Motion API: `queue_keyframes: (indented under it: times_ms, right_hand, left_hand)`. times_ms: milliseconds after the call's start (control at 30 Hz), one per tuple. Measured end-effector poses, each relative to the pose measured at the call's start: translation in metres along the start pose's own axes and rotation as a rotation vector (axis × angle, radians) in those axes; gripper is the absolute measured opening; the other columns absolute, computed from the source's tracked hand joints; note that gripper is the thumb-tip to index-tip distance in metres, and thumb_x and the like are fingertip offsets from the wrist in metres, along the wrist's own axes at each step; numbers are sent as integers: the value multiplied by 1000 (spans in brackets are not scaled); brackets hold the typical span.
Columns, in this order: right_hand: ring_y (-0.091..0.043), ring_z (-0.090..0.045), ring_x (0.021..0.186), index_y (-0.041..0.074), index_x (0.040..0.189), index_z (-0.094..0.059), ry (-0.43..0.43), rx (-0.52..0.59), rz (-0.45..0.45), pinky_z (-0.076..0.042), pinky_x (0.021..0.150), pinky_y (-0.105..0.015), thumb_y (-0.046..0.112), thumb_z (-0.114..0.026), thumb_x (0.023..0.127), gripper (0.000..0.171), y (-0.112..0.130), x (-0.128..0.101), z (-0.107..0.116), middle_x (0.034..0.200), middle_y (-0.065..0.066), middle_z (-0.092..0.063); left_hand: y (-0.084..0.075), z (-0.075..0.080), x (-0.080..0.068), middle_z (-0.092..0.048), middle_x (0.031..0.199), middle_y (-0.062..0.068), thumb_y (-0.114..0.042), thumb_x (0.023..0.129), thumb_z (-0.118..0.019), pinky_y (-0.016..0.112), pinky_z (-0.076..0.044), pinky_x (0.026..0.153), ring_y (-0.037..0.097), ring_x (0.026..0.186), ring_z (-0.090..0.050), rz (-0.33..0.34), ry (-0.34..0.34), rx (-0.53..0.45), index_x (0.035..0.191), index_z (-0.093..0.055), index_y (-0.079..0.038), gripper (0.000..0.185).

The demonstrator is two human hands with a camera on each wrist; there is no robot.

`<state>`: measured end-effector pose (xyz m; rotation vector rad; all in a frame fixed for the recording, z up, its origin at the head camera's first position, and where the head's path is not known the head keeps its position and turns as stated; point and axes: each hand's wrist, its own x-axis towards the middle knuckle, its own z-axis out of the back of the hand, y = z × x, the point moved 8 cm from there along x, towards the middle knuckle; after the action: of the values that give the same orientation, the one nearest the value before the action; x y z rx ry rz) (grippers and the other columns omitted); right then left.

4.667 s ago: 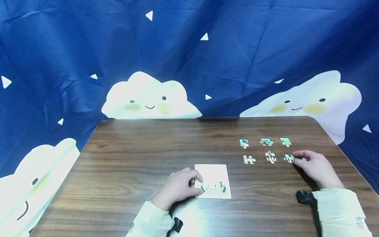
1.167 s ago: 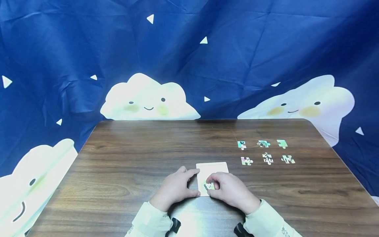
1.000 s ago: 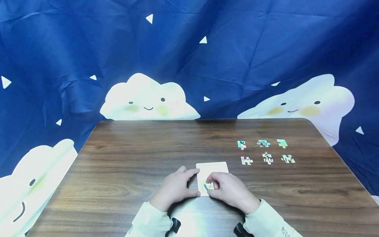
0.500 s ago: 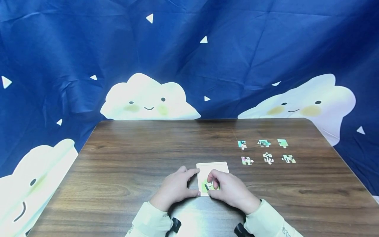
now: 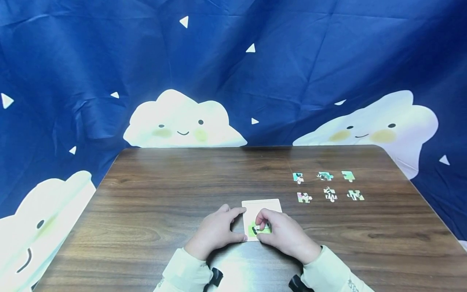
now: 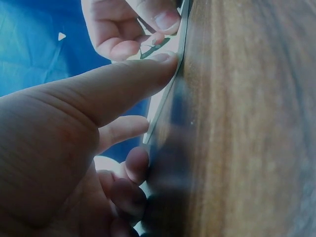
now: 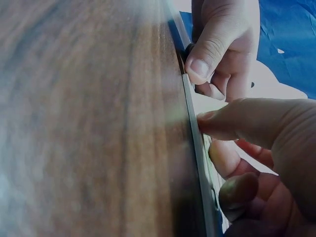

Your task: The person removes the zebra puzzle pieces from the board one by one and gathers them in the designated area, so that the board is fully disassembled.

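Note:
A small white square puzzle board [image 5: 262,206] lies on the table, with a patch of green and black-and-white picture [image 5: 251,231] low on it. My left hand [image 5: 215,233] holds the board at its left edge, the thumb [image 6: 160,61] at the near corner and the index finger at the far one. Bent over the picture, my right hand [image 5: 286,233] has its thumb and forefinger at a puzzle piece [image 5: 256,230], mostly covered by the fingers. In the right wrist view the right thumb [image 7: 212,123] rests at the board's near edge.
Several loose puzzle pieces [image 5: 330,194] lie in two rows on the wooden table [image 5: 175,186], right of the board. A blue cloth [image 5: 226,52] with white clouds hangs behind the table's far edge.
The right hand has come from the lower right loose piece to the board. In the last second its fingers shifted slightly, uncovering more green. The left hand keeps holding the board.

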<state>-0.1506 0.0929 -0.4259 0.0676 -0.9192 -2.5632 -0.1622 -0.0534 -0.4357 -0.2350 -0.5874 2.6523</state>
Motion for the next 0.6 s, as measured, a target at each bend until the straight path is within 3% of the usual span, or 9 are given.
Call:
queue_keyframes:
  times_ms: [600]
  right_hand:
    - [-1,-48,59,23,80,-61,-4,156,-46,-40,58,-22,17,-69,78,10,-8,2,2,70,16,-55]
  left_hand:
    - [-1,2,0,-40,80,-8,-54,64,-75,27,-34,50,10,56,-42,-8,-4,-7,131,-52,-30,74]
